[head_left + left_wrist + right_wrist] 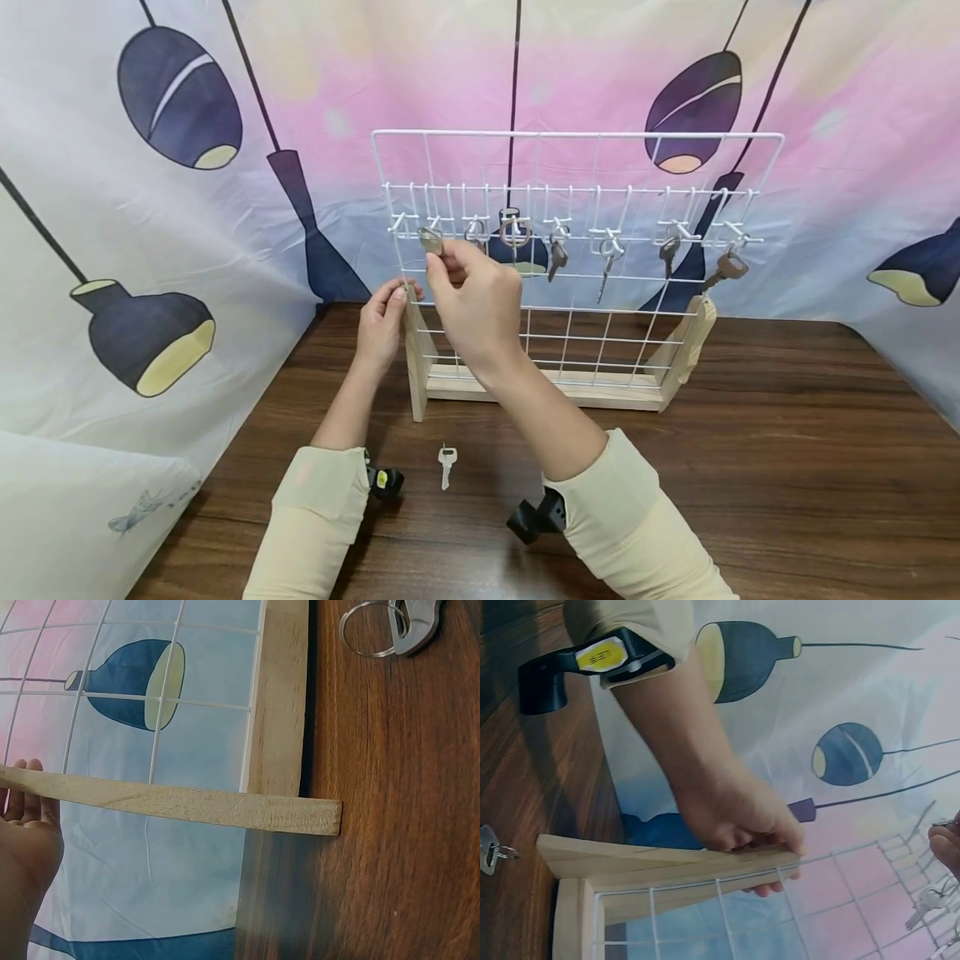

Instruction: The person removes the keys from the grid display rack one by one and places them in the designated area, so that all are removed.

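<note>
In the head view a white wire grid rack stands on wooden feet, with keys on rings hanging from its hooks. My left hand grips the upper end of the rack's left wooden post; in the left wrist view its fingers show behind the post. Thumb and fingers of my right hand pinch a key by its head at the hooks near the rack's left end. Whether its ring is on a hook cannot be made out. At the right wrist view's edge, only part of the right hand shows.
A loose silver key with a ring lies on the dark wooden table in front of the rack. Several hung keys, one of them at the right end, dangle along the hook row. A lamp-patterned cloth hangs behind.
</note>
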The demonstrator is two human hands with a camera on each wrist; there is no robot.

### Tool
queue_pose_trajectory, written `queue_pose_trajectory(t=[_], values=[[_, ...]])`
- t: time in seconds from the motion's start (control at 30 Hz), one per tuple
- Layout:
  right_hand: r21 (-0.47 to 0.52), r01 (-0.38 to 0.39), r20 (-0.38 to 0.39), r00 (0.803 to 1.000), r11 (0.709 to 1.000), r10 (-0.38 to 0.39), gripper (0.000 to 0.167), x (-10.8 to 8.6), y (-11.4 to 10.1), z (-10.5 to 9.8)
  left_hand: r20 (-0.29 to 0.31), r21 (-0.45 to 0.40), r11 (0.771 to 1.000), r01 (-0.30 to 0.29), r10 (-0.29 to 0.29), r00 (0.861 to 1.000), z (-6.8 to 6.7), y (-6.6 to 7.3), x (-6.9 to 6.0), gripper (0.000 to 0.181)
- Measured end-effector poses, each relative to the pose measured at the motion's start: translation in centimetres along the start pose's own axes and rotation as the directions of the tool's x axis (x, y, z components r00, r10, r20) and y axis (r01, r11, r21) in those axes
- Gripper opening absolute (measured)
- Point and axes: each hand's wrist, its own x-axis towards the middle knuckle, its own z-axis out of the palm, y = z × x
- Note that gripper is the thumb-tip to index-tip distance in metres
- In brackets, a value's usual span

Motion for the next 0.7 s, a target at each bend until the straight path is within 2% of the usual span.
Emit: queue_pose_trajectory(t=[0.47,0.7], values=[[0.130,0.047,-0.004,0.999,0.990,-0.047,0.004,-0.8,-1.6,-2.7,-0.001,-0.021,1.000,-0.009,0.009,1.000,0.2,0.1,0.0,0.030],[0.203,-0.021,0.062,0.998,0.979,0.009,0.003,-2.0,-1.3,-3.9,-0.005,-0.020,1.000,0.000,0.000,1.000,0.2,0.0,-0.1,0.028]])
